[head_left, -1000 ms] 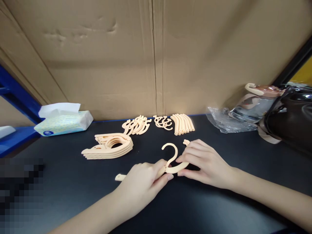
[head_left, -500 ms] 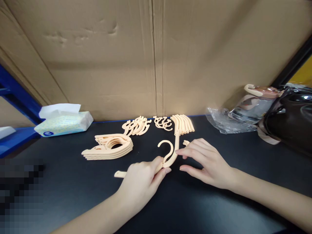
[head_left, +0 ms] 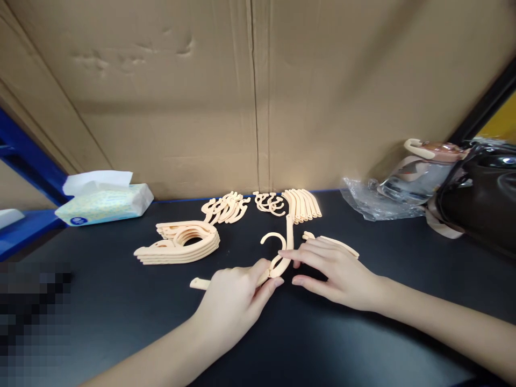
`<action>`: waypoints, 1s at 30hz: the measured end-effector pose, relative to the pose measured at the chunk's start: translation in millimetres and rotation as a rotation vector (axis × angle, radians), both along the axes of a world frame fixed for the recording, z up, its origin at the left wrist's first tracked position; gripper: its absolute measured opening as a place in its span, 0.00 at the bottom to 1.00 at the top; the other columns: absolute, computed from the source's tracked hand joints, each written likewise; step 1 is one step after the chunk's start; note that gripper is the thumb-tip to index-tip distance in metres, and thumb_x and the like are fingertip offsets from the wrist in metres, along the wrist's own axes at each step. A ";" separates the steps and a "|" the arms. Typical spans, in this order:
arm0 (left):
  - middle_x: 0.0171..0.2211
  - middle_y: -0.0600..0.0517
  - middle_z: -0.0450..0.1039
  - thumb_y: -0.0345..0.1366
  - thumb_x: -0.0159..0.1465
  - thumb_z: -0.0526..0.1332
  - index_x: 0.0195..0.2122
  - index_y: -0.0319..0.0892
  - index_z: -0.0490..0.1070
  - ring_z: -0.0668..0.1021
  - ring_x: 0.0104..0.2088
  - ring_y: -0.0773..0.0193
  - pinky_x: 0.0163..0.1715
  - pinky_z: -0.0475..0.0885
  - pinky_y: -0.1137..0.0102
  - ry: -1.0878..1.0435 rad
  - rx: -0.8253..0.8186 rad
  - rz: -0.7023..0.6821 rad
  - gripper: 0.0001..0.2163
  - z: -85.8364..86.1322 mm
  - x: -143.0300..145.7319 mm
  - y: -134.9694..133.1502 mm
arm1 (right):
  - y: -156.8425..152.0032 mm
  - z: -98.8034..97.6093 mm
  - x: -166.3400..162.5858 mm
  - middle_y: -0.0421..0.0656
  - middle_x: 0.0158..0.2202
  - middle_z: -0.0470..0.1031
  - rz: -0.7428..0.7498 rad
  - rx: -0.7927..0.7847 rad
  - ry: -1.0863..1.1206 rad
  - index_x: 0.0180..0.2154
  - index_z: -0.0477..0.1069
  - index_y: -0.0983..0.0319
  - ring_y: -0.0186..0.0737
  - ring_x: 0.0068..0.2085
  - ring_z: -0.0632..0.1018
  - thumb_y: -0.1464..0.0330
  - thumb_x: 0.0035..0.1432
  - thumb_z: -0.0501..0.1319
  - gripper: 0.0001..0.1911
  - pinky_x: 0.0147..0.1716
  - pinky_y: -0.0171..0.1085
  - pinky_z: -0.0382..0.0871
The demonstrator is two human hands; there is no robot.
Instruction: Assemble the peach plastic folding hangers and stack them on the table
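My left hand (head_left: pixel 237 290) is closed around the joint of a cream plastic folding clothes hanger (head_left: pixel 289 236). One arm of the hanger sticks out to the left past my knuckles, the other points away from me, and its hook curls up between them. My right hand (head_left: pixel 336 271) has its fingers stretched out and apart, the index fingertip touching the hanger near the base of the hook. Partly behind that hand lies a loose curved cream piece (head_left: pixel 342 246). A stack of folded hangers (head_left: pixel 179 250) lies to the left.
Along the back of the black table (head_left: pixel 342 349) lie a pile of curved arms (head_left: pixel 229 207), several hooks (head_left: pixel 270 203) and a row of arms (head_left: pixel 304 206). A tissue pack (head_left: pixel 108 204) is at left. At right are clear plastic (head_left: pixel 365 201), a bottle (head_left: pixel 419 174) and a dark bag (head_left: pixel 479 199).
My right hand has shifted left and slightly down, bringing its index finger onto the hanger near the hook. More of the loose piece behind it shows. My left hand keeps its hold.
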State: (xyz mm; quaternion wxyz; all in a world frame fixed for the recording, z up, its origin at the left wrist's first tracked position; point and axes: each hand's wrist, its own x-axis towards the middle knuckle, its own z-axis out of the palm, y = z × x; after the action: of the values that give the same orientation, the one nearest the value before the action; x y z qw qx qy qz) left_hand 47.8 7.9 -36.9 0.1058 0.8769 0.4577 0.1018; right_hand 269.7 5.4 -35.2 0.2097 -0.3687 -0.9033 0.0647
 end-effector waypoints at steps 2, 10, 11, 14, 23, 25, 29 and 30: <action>0.19 0.58 0.66 0.43 0.68 0.49 0.28 0.44 0.61 0.72 0.20 0.64 0.20 0.53 0.74 0.003 0.006 0.001 0.13 0.0 0.2 -0.4 | -0.4 0.0 0.1 0.40 0.38 0.72 -0.008 -0.003 -0.011 0.55 0.62 0.58 0.40 0.39 0.72 0.62 0.65 0.54 0.18 0.39 0.40 0.63; 0.19 0.57 0.68 0.43 0.68 0.49 0.29 0.44 0.62 0.73 0.20 0.65 0.20 0.54 0.74 0.008 0.001 -0.003 0.13 1.8 0.8 0.7 | -0.7 0.5 0.3 0.41 0.39 0.72 -0.005 -0.006 -0.017 0.56 0.61 0.57 0.39 0.40 0.72 0.63 0.65 0.55 0.19 0.39 0.40 0.65; 0.20 0.57 0.68 0.43 0.68 0.49 0.29 0.44 0.63 0.73 0.20 0.65 0.20 0.54 0.74 0.008 -0.001 -0.004 0.13 2.0 0.9 0.7 | -0.7 0.6 0.3 0.41 0.39 0.73 -0.003 -0.008 -0.015 0.57 0.61 0.58 0.39 0.40 0.72 0.63 0.65 0.55 0.19 0.39 0.40 0.65; 0.20 0.57 0.68 0.43 0.68 0.49 0.30 0.44 0.63 0.72 0.20 0.65 0.20 0.54 0.74 0.009 -0.011 -0.002 0.13 2.5 1.1 -0.1 | -0.5 0.6 0.3 0.41 0.39 0.73 0.004 -0.009 -0.006 0.56 0.61 0.58 0.39 0.40 0.73 0.63 0.65 0.55 0.19 0.39 0.39 0.66; 0.18 0.58 0.66 0.44 0.67 0.50 0.32 0.45 0.66 0.71 0.18 0.66 0.20 0.53 0.74 -0.005 -0.023 -0.006 0.12 3.3 1.1 -1.7 | 1.1 -1.6 1.4 0.44 0.45 0.72 0.078 -0.063 -0.003 0.59 0.58 0.58 0.40 0.44 0.73 0.62 0.65 0.55 0.23 0.44 0.40 0.66; 0.17 0.59 0.65 0.43 0.67 0.51 0.32 0.45 0.67 0.70 0.17 0.67 0.20 0.53 0.74 -0.009 -0.010 -0.013 0.11 2.2 0.8 -1.1 | 0.5 -1.4 0.9 0.44 0.45 0.73 0.075 -0.073 0.007 0.58 0.60 0.58 0.40 0.45 0.73 0.62 0.65 0.55 0.22 0.46 0.40 0.65; 0.21 0.58 0.69 0.43 0.66 0.53 0.34 0.45 0.67 0.71 0.20 0.67 0.21 0.54 0.74 -0.035 0.014 -0.096 0.09 -0.1 -1.4 1.7 | -1.9 0.2 -1.8 0.44 0.43 0.74 0.033 -0.056 0.055 0.53 0.66 0.59 0.39 0.43 0.74 0.63 0.65 0.55 0.16 0.43 0.39 0.66; 0.22 0.58 0.70 0.42 0.66 0.53 0.34 0.45 0.67 0.72 0.21 0.67 0.21 0.55 0.74 -0.039 0.010 -0.128 0.08 -0.3 -2.2 2.4 | -2.4 0.6 -2.3 0.43 0.42 0.74 0.015 -0.054 0.066 0.50 0.67 0.59 0.39 0.42 0.74 0.63 0.65 0.55 0.14 0.41 0.38 0.66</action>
State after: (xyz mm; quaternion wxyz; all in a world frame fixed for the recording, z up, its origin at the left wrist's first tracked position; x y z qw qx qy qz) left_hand 45.6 10.3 -37.3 0.1165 0.9028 0.3979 0.1141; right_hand 267.3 3.0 -34.6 0.2292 -0.3650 -0.8965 0.1027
